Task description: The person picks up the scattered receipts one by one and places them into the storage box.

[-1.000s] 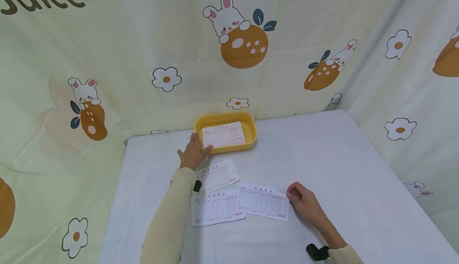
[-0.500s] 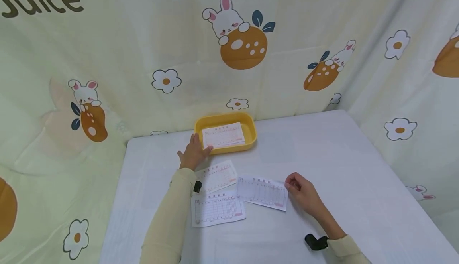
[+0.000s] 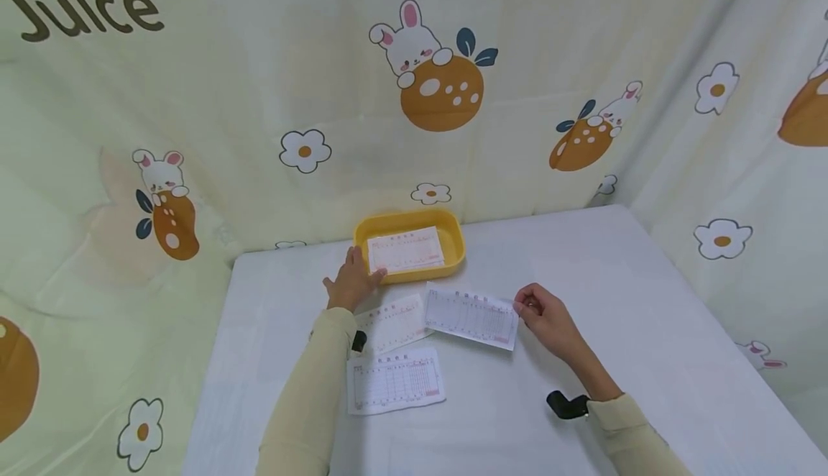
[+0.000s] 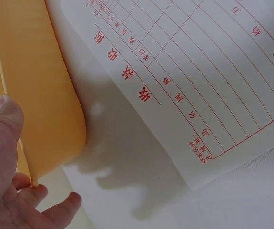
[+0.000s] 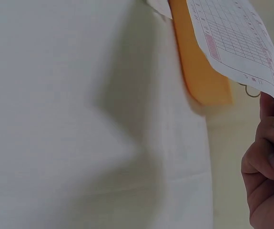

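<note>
My right hand (image 3: 550, 323) pinches the right edge of a printed receipt slip (image 3: 472, 316) between thumb and fingertips. In the right wrist view this slip (image 5: 237, 40) is raised off the table and bends, casting a shadow on the cloth. My left hand (image 3: 351, 285) holds the left end of a yellow tray (image 3: 461, 246), thumb at its rim and fingers around the corner. Inside the tray lie white slips with red print (image 3: 406, 249). Between tray and left forearm a red-printed slip (image 3: 393, 325) lies flat; nearer the front is a purple-printed slip (image 3: 396, 382).
A white cloth covers the table (image 3: 647, 332). Behind it hangs a pale curtain (image 3: 530, 1) with rabbits, oranges and flowers, and it also closes off the right side. The tray stands at the table's back edge.
My right hand has lifted its slip and carried it away from me toward the tray, clear of the purple-printed slip. My left hand stays on the tray. The view has tipped slightly.
</note>
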`<move>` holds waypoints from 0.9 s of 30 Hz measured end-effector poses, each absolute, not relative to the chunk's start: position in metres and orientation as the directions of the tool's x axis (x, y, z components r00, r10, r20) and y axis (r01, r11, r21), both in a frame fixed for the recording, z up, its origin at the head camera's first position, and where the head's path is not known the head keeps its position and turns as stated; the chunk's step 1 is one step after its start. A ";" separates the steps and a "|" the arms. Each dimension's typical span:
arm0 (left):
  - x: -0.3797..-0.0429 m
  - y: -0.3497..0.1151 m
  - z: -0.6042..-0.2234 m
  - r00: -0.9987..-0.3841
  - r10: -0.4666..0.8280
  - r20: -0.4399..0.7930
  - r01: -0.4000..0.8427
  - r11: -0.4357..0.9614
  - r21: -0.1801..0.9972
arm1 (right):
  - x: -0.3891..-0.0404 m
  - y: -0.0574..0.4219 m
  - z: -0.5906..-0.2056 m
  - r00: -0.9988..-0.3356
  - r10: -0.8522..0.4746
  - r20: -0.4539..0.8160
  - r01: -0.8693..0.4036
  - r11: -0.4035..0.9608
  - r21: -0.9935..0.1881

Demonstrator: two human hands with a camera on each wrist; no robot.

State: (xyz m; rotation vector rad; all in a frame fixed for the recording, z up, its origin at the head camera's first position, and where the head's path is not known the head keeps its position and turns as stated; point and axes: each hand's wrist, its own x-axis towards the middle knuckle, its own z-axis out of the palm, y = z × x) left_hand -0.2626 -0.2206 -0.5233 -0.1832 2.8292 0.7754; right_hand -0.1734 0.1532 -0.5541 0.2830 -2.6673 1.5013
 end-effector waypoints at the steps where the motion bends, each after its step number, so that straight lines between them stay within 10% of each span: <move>1: -0.263 -0.221 -0.523 -0.971 -0.067 -0.229 -0.175 0.853 0.493 | -0.177 0.153 -0.552 -0.979 -0.131 0.154 -0.199 0.501 -0.842; 27: -0.270 -0.224 -0.522 -0.962 -0.063 -0.266 -0.183 0.871 0.456 | -0.289 0.106 -0.463 -0.950 -0.207 0.234 -0.298 0.366 -0.882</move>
